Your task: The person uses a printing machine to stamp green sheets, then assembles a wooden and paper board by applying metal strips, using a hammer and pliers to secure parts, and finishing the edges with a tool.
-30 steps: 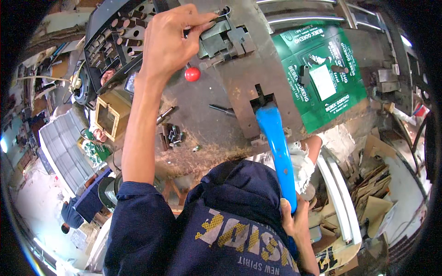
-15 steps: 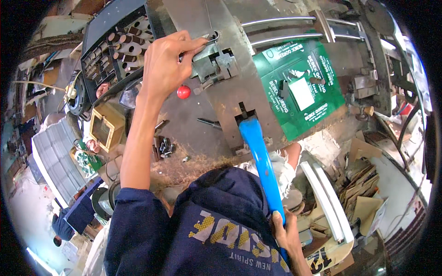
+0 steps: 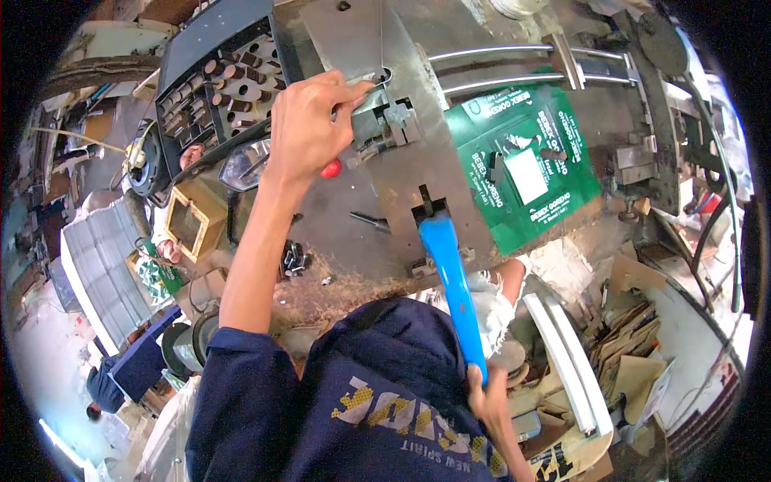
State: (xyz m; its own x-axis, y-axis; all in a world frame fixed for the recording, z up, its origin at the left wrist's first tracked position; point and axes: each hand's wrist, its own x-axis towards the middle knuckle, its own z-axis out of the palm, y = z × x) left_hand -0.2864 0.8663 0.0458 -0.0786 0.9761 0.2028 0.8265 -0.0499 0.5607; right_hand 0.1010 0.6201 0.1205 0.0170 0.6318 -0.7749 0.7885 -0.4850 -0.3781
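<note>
My left hand (image 3: 315, 120) reaches over the metal bench fixture, thumb and forefinger pinched on a thin metal wire (image 3: 387, 78) whose end curls into a small hook. The fingers hide part of the wire. Beside them sits a steel clamp block (image 3: 397, 120) with notched jaws. Half covered by my left wrist is a red ball (image 3: 331, 169). My right hand (image 3: 491, 395) is closed round the lower end of a long blue lever handle (image 3: 456, 281). The lever's upper end meets a slotted steel plate (image 3: 401, 189).
A dark case (image 3: 277, 60) of cylindrical metal pieces stands at the far left, near a wooden box (image 3: 199, 221). Flattened green printed cardboard (image 3: 514, 210) lies right of the fixture, below two steel rails (image 3: 498, 52). Loose metal parts (image 3: 294, 259) lie near the bench edge.
The view has shifted, moving the bench slightly right and down. My left hand has edged right and now covers more of the red ball. The blue lever appears shorter below my right hand.
</note>
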